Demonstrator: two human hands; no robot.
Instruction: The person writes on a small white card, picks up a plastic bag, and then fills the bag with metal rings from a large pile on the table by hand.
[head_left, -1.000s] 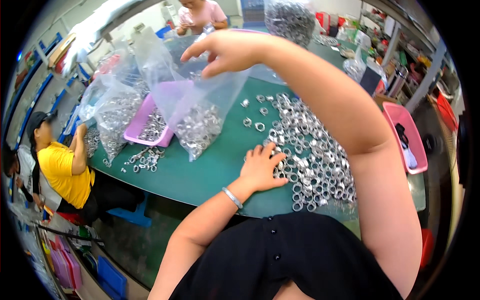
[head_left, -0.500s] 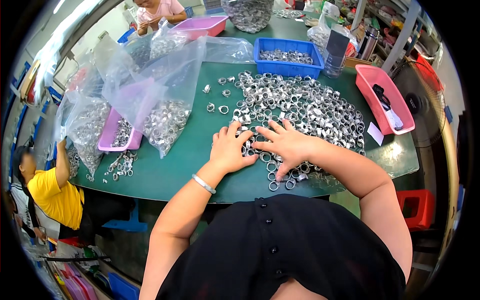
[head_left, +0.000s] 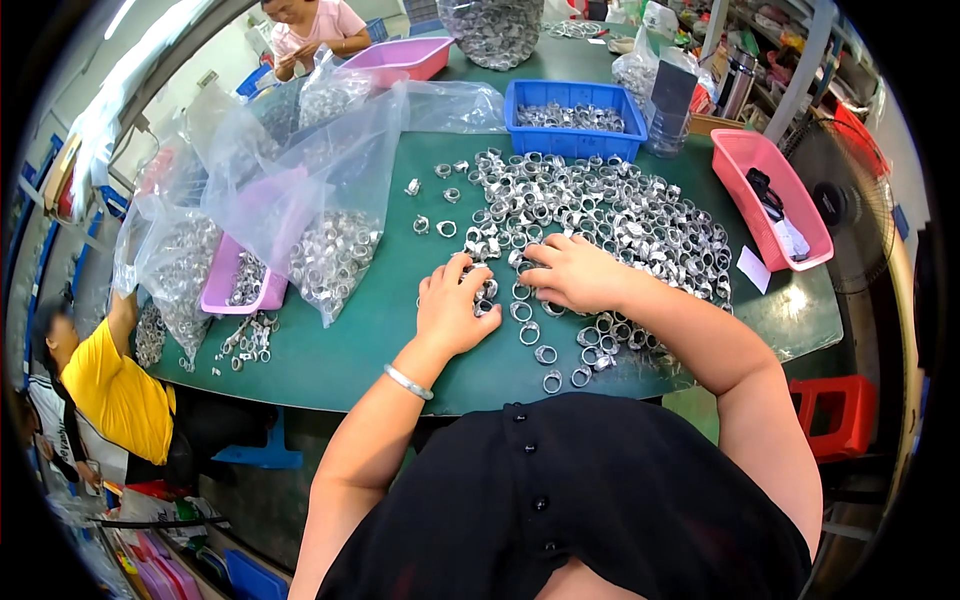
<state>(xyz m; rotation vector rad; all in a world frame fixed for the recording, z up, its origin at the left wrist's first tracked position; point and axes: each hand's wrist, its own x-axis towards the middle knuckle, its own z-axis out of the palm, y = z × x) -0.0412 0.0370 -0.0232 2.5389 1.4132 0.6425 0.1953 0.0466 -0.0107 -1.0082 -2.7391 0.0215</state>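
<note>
A wide heap of silver metal rings (head_left: 640, 215) lies on the green table (head_left: 330, 375) in front of me. At its near left edge, my left hand (head_left: 447, 308) rests with bent, parted fingers around a few rings that show between thumb and forefinger. My right hand (head_left: 580, 275) lies palm down on the near part of the heap, its fingers bent and slightly apart, the tips among rings. What is under both palms is hidden. Several loose rings (head_left: 545, 354) lie below the right hand, and a few others (head_left: 446, 228) sit apart beyond the left.
A blue bin (head_left: 576, 140) of rings stands behind the heap. Clear bags (head_left: 335, 250) of rings and a purple basket (head_left: 243, 303) are on the left; a pink basket (head_left: 765, 205) is on the right. One person (head_left: 120, 390) is at the left, another (head_left: 315, 30) across the table.
My right hand has drawn its spread fingers in and its thumb is now out of sight, uncovering rings below. My left hand has shifted slightly left and down, its fingers more bent.
</note>
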